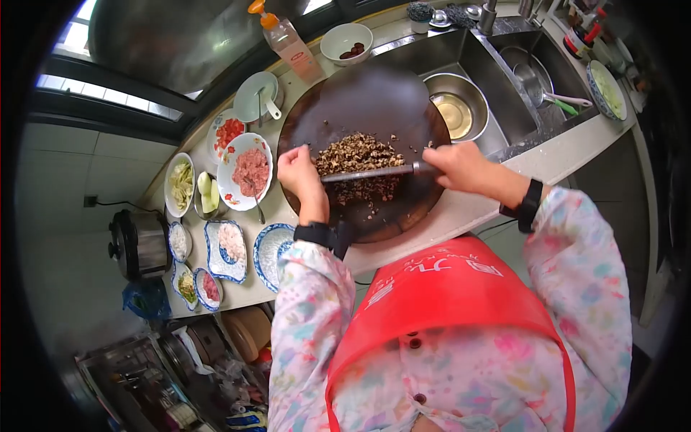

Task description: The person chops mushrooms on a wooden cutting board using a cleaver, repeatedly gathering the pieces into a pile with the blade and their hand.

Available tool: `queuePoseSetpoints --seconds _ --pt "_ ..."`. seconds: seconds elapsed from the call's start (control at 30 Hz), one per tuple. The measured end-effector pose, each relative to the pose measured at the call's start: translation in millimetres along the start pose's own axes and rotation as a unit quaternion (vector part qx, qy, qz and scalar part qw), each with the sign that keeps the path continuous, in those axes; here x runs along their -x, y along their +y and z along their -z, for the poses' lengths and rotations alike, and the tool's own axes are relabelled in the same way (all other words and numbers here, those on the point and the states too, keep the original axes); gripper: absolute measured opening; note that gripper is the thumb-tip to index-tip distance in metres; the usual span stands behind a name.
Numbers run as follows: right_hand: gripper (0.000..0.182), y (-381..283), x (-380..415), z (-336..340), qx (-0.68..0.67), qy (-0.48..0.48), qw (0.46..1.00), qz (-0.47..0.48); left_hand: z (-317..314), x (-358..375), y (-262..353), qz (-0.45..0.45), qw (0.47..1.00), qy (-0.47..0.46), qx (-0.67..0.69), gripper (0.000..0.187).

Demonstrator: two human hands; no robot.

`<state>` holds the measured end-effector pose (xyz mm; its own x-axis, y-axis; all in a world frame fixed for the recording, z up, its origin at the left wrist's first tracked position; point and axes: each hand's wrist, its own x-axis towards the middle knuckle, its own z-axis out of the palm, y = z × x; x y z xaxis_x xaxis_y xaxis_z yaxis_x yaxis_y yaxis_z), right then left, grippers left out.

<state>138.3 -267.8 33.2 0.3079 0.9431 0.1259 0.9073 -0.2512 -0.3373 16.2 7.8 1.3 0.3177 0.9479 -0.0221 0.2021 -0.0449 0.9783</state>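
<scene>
A heap of dark and pale chopped food [360,154] lies on the round dark chopping board [360,101]. Across it runs a knife [368,173], seen nearly edge-on, with chopped bits on both sides. My right hand [461,169] is wrapped round the knife's handle at the board's right side. At the left of the heap is my left hand [300,176], its fingers drawn together near the blade's far end. Whether these fingers pinch the blade or some food is too small to tell.
Left of the board stand a bowl of minced meat [251,173], a plate of red pieces [229,133] and an empty-centred blue-rimmed plate [271,252]. A pump bottle [296,54] and a white bowl [347,45] stand behind. The sink holds a metal basin [456,108] at the right.
</scene>
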Motion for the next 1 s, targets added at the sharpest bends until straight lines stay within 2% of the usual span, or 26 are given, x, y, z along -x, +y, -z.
queuePoseSetpoints --seconds 0.03,0.1,0.2,0.23,0.27,0.33,0.4,0.47,0.53,0.57,0.7,0.73,0.77,0.8,0.87,0.93,1.0 --pt "0.034 2 -7 6 0.011 -0.018 1.0 0.002 4 -2 6 -0.006 1.0 -0.002 0.0 0.013" --pt "0.033 -1 -15 29 0.042 0.007 0.999 0.012 1 -9 20 0.058 0.993 -0.004 0.099 0.013" --pt "0.03 -8 -26 38 0.065 0.017 0.997 0.024 -2 -14 21 0.046 0.992 -0.012 0.119 0.012" --pt "0.029 -4 -30 31 0.074 0.015 0.997 0.021 -4 -19 4 0.056 0.991 -0.021 0.117 0.011" --pt "0.027 -1 -34 24 0.083 0.012 0.996 0.019 -10 -24 -15 0.072 0.996 0.012 0.058 0.01" --pt "0.025 10 -25 11 0.077 0.002 0.997 0.013 -18 -15 -9 0.011 0.998 0.057 0.027 0.009" --pt "0.024 10 -12 -9 0.042 0.039 0.998 -0.003 -21 -7 -4 -0.046 0.996 0.071 0.03 0.01" --pt "0.025 11 -11 -9 0.056 0.029 0.998 -0.006 -15 -12 1 -0.039 0.998 0.044 0.005 0.01" --pt "0.026 2 -21 16 0.052 -0.006 0.999 -0.009 -12 -23 10 0.029 0.999 0.019 0.038 0.011" --pt "0.026 -7 -22 27 0.04 -0.028 0.999 -0.016 -4 -24 13 0.067 0.993 0.005 0.096 0.011" --pt "0.027 -23 -28 18 0.052 -0.076 0.995 -0.048 6 -22 -5 0.07 0.995 -0.023 0.068 0.012" --pt "0.027 -18 -24 9 0.051 -0.076 0.995 -0.049 0 -23 -9 0.01 0.999 0.024 0.034 0.012" --pt "0.026 -12 -15 -2 0.035 -0.037 0.997 -0.054 -4 -20 -15 -0.047 0.996 0.072 -0.001 0.013" --pt "0.025 -15 -7 -7 0.017 0.0 0.998 -0.06 -8 -16 -1 -0.069 0.994 0.074 -0.032 0.015" --pt "0.026 -7 -12 -5 0.021 0.001 0.998 -0.053 -6 -25 -2 0.011 1.0 0.01 0.007 0.013" --pt "0.027 -7 -24 13 0.025 -0.065 0.996 -0.053 -7 -35 3 0.039 0.999 0.015 0.006 0.012" --pt "0.024 -10 -34 32 0.036 -0.052 0.997 -0.044 3 -32 17 0.047 0.994 -0.002 0.094 0.012"
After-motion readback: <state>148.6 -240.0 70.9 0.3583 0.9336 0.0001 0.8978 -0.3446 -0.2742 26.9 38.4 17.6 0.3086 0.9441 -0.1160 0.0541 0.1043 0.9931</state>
